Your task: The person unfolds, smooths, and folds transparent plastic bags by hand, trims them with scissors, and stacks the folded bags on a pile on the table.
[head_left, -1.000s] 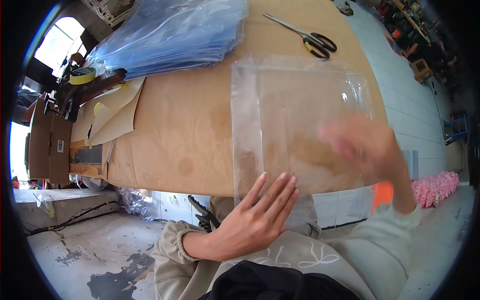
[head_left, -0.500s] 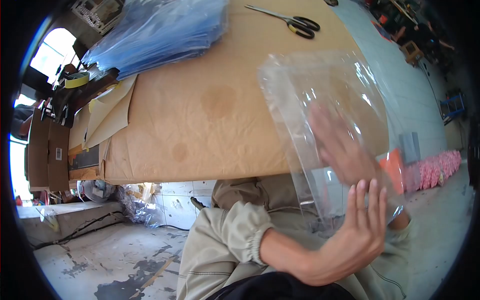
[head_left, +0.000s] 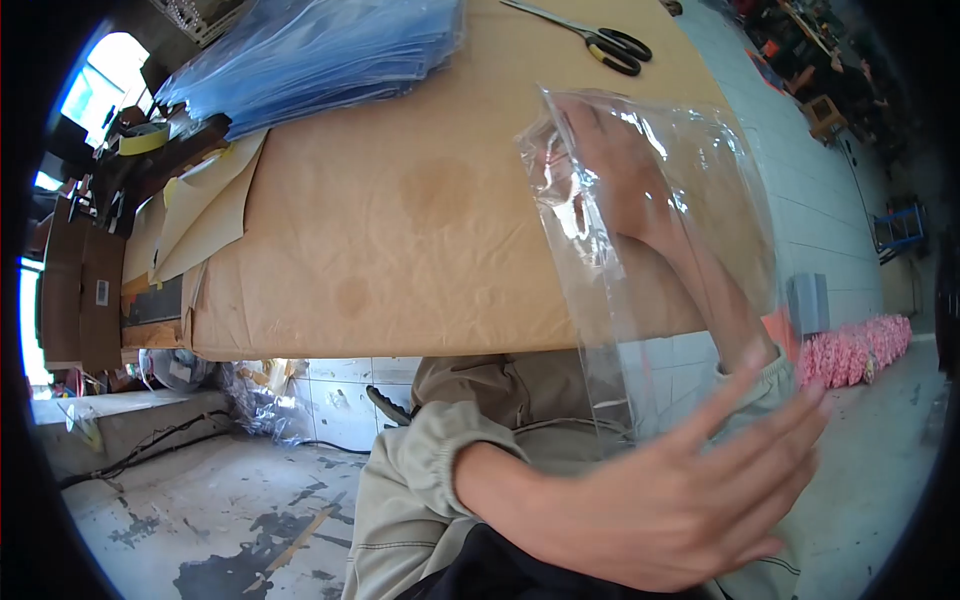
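Note:
A clear plastic bag (head_left: 722,190) stands partly over the table's near right edge, its lower part hanging over my lap. Inside it is my right hand (head_left: 610,165), pushed up to the bag's upper left corner, the forearm running back through the plastic. Glare and creases partly hide its fingers, which look bent and apart, touching the film from within. My left hand (head_left: 690,490) is below, in front of my lap, its fingers spread and slightly blurred. It holds nothing and is nearest to the bag's lower end and my right sleeve (head_left: 755,385).
Brown paper covers the table (head_left: 400,270). A stack of bluish plastic sheets (head_left: 330,60) lies at its far left, black-handled scissors (head_left: 615,48) at the far side. Yellow tape (head_left: 145,139) and a cardboard box (head_left: 85,285) are at left. A pink fluffy bundle (head_left: 858,350) is at right.
My right hand has moved up and left inside the bag, reaching its upper corner. My left hand has moved away from my right wrist, down towards me, and its fingers have spread.

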The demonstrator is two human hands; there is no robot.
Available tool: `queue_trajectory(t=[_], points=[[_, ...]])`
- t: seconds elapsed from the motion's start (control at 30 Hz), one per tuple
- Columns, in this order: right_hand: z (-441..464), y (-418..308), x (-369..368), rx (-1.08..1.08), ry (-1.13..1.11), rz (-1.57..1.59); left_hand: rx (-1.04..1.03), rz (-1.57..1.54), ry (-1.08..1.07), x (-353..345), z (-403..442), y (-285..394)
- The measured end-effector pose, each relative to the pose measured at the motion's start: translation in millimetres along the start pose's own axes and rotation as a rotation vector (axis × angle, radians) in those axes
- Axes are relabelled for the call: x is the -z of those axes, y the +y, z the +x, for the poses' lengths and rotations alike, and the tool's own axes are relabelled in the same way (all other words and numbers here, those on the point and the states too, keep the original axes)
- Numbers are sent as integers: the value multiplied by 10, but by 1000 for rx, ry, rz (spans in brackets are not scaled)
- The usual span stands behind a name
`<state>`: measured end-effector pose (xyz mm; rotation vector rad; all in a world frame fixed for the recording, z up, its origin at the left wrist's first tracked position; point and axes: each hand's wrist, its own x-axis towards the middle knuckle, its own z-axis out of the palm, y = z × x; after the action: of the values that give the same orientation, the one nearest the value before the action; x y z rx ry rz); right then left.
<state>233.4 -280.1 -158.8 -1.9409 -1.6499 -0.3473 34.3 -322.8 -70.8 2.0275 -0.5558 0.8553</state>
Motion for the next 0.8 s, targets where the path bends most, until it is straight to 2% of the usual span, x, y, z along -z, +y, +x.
queue_trajectory(t=[0.03, 0.1, 0.13, 0.2, 0.3, 0.4, 0.5, 0.6, 0.7, 0.8], points=[[1, -24, 14, -27, 4, 53, 147, 171, -44, 188, -57, -153], [8, -35, 36, -66, 40, 156, 429, 442, 40, 453, -170, -492], [11, -23, 42, -73, 70, 209, 565, 541, 175, 537, -225, -638], [26, 65, 53, -142, 35, 308, 599, 992, -295, 716, -454, -898], [34, -10, 68, -188, 28, 300, 383, 989, -473, 855, -518, -1219], [52, 42, 69, -116, -53, 250, 371, 844, -457, 970, -456, -1346], [49, 124, 19, -75, -77, 247, 446, 597, -360, 1125, -323, -1476], [50, 62, 55, -76, -93, 194, 634, 202, -29, 1134, -313, -1762], [70, 41, 59, -94, -131, 228, 780, 104, 82, 1121, -225, -1806], [59, 2, 60, -114, -104, 205, 608, 254, -18, 1121, -278, -1907]])
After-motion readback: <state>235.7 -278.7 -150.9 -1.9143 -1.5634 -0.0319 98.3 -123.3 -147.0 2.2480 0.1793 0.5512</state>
